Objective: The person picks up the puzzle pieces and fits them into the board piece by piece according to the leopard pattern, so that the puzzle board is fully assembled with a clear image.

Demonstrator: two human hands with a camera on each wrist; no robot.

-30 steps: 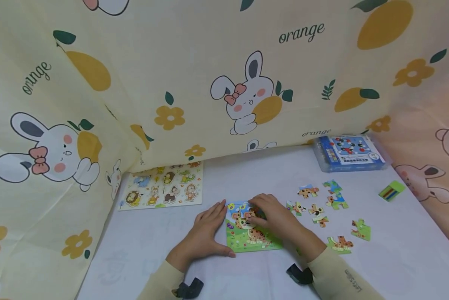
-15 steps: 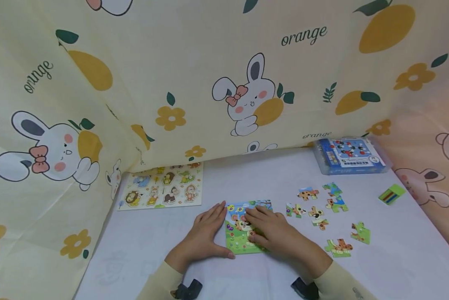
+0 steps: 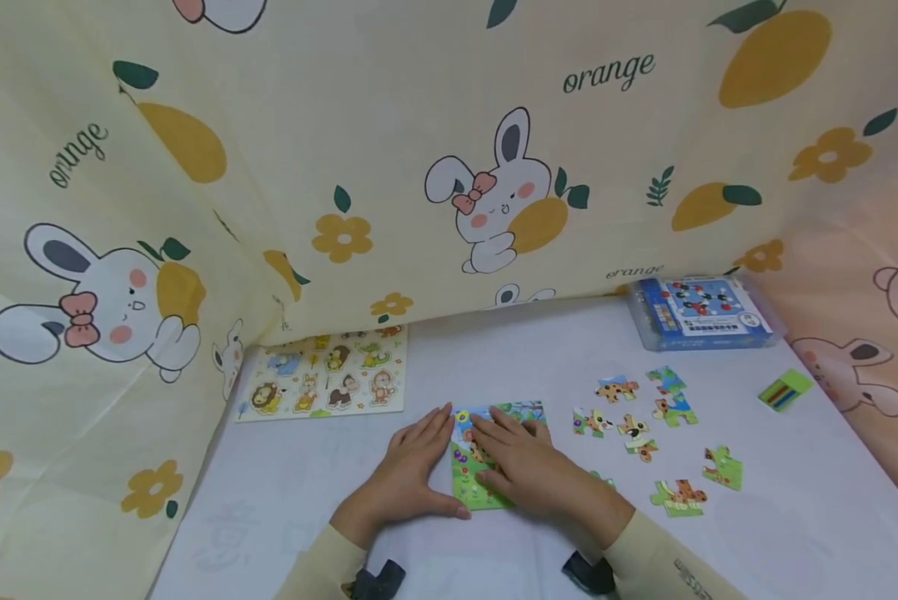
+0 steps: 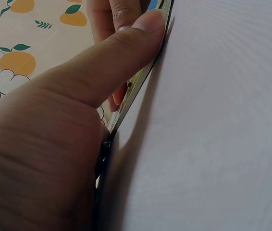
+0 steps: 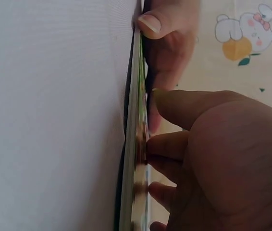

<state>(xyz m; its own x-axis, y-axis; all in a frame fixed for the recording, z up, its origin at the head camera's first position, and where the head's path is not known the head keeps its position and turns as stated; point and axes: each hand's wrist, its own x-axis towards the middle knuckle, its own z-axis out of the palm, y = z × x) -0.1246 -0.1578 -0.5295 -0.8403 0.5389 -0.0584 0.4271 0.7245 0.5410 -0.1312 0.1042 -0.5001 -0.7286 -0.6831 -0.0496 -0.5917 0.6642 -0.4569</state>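
Observation:
A small square jigsaw puzzle (image 3: 465,483) with a cartoon animal on a green and blue ground lies on the white table. Along its left edge rests my left hand (image 3: 408,468), fingers straight and thumb tip at the lower left corner. The left wrist view shows that thumb (image 4: 121,53) against the board's edge. My right hand (image 3: 527,468) spreads over the puzzle's middle and hides much of the picture. Seen from the right wrist, its fingertips (image 5: 165,146) touch the puzzle's surface. Several loose jigsaw pieces (image 3: 616,387) lie to the right.
An animal picture board (image 3: 324,379) lies at the back left. At the back right is a blue clear-cased box (image 3: 707,312), with a small green striped block (image 3: 785,390) in front of it. A patterned cloth (image 3: 388,125) hangs behind the table.
My right hand has shifted left across the puzzle, its fingers going from a pinch near the top to lying spread on the surface. The left hand stays in place.

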